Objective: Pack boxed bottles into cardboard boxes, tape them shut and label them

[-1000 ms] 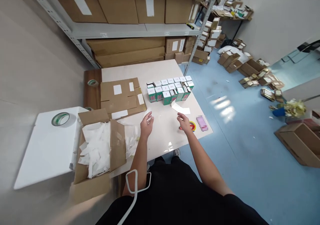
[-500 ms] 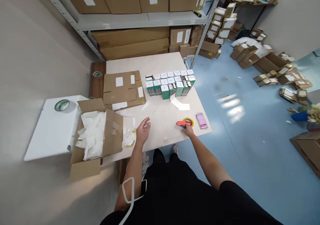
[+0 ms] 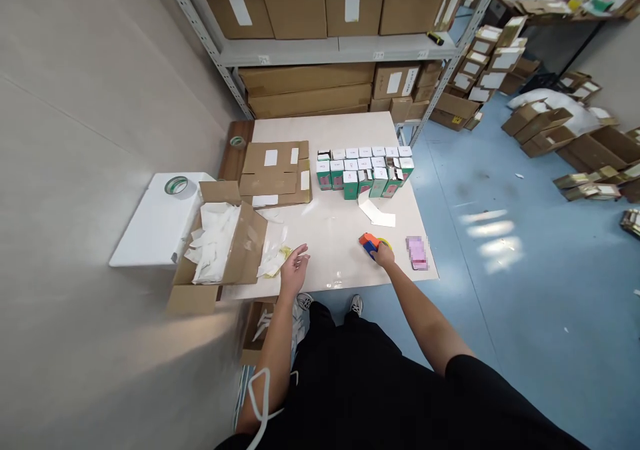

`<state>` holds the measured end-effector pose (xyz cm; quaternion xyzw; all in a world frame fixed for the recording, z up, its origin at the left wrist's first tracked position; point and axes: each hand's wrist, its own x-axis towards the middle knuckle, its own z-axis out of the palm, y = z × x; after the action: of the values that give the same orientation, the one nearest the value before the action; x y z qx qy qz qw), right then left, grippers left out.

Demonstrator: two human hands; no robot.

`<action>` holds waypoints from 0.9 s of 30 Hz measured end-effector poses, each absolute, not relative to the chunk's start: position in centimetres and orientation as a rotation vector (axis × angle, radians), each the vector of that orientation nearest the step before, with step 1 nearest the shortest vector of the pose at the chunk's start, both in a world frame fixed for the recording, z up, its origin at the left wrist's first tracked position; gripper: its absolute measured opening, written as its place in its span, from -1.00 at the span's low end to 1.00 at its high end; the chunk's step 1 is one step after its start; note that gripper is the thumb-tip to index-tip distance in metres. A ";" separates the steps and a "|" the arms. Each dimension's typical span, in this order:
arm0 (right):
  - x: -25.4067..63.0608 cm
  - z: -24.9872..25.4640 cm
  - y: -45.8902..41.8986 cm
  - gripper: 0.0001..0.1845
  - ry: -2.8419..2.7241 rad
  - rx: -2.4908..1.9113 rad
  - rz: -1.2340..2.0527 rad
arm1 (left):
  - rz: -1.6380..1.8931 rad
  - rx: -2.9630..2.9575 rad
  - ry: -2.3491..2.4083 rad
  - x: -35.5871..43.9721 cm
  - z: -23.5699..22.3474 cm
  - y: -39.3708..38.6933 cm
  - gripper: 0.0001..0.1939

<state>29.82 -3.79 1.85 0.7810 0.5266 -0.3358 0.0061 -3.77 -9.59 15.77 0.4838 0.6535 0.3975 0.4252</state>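
My right hand (image 3: 384,255) is closed around an orange and blue tape dispenser (image 3: 370,242), held over the front right of the table (image 3: 330,237). Part of a yellow tape roll (image 3: 385,243) shows beside the fingers. My left hand (image 3: 294,268) is held with fingers apart and nothing in it, close to some crumpled clear plastic (image 3: 273,260). Behind the dispenser lies a bent white paper strip (image 3: 377,214). Rows of small green and white boxes (image 3: 365,170) stand farther back, some with flaps up. To the right of my right hand is a pink item (image 3: 417,253), its details blurred out.
An open carton (image 3: 250,243) filled with white paper stands at the left. Flattened cardboard (image 3: 270,177) lies behind it. A tape roll (image 3: 176,185) rests on a white surface (image 3: 150,227). Metal shelving (image 3: 320,50) with cartons borders the back; more boxes (image 3: 545,127) sit on the floor.
The view has swung left, so things sit farther right. My right hand has turned the dispenser, and its blue side shows more. My left hand remains empty near the plastic.
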 end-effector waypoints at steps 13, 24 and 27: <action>20.7 16.2 -3.7 -0.65 2.738 2.011 -1.681 | 1.013 1.344 1.398 -4.2 24.0 -0.9 -0.45; 12.8 22.6 -3.0 -0.63 2.873 1.840 -1.747 | 1.081 1.507 1.300 -11.0 29.4 0.6 -0.64; 11.2 22.3 -3.3 -0.58 2.857 1.868 -1.821 | 1.150 1.613 1.347 -12.5 31.1 1.3 -0.70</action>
<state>11.17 -3.28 22.33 0.4513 0.6901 -0.4399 -0.3558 -12.47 1.32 31.06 0.6271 0.5236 0.4471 0.3642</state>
